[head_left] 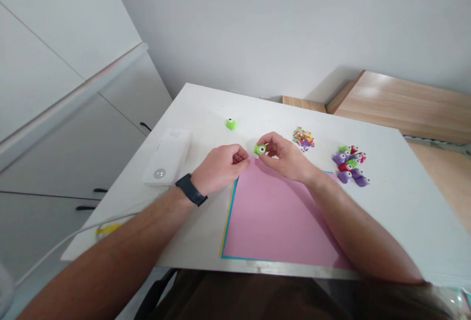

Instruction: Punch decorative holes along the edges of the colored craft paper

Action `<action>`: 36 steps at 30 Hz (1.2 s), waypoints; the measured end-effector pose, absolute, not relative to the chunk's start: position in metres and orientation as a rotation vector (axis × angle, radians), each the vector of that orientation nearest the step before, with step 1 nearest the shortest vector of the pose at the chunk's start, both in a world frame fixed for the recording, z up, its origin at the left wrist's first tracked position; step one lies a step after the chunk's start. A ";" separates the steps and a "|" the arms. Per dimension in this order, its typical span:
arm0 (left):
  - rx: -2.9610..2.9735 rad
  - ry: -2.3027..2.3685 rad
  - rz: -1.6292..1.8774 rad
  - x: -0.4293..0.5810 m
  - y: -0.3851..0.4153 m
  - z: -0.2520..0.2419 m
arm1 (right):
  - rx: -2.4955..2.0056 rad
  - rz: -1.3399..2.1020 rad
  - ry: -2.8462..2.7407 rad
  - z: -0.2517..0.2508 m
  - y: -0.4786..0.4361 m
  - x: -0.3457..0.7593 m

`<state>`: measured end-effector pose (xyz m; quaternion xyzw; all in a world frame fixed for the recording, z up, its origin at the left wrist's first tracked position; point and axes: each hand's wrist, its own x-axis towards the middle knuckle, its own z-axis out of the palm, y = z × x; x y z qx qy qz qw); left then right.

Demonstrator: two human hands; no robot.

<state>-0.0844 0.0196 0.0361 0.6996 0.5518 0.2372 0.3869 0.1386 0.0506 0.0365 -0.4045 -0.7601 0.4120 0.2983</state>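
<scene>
My right hand (285, 155) pinches a small green paper punch (259, 149) at the far corner of a pink sheet (279, 217). The pink sheet lies on a stack with blue and yellow edges showing. My left hand (222, 165) is closed beside the punch, its fingertips pinched at the sheet's corner; I cannot make out what they hold. A dark watch sits on the left wrist.
A second green punch (230, 123) lies farther back on the white table (405, 197). A heap of colourful confetti (303, 138) and a cluster of purple, red and green punches (351, 164) sit to the right. A white device (168, 157) with a cable lies on the left.
</scene>
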 end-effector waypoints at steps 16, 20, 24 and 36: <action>1.729 1.418 0.602 -0.084 0.020 0.039 | -0.971 1.159 -2.059 0.026 0.055 0.139; 1.739 1.431 0.593 -0.084 0.020 0.041 | -0.954 1.199 -2.031 0.025 0.054 0.139; 1.747 1.434 0.599 -0.085 0.020 0.040 | -0.950 1.237 -2.005 0.025 0.054 0.141; 1.741 1.448 0.590 -0.085 0.020 0.041 | -0.939 1.240 -2.043 0.025 0.053 0.142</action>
